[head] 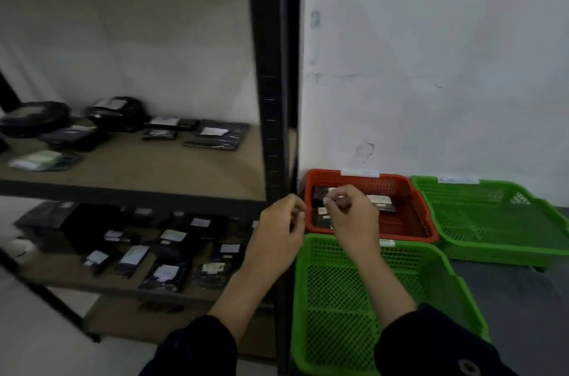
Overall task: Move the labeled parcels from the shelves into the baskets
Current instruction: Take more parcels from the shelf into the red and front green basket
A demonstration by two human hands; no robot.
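Black parcels with white labels (217, 134) lie on the middle shelf, and several more labelled parcels (173, 236) cover the lower shelf. A red basket (403, 183) on the floor holds a few labelled parcels (381, 202). My right hand (351, 215) hovers over the red basket's left side, fingers loosely curled, with nothing visible in them. My left hand (281, 231) is beside it, in front of the shelf post, also loosely curled and holding nothing. The picture is blurred.
A green basket (431, 255) stands nearest me, below my right forearm. A second green basket (498, 190) sits right of the red one. The black shelf post (273, 92) rises between shelves and baskets. A white wall (431, 67) backs the baskets.
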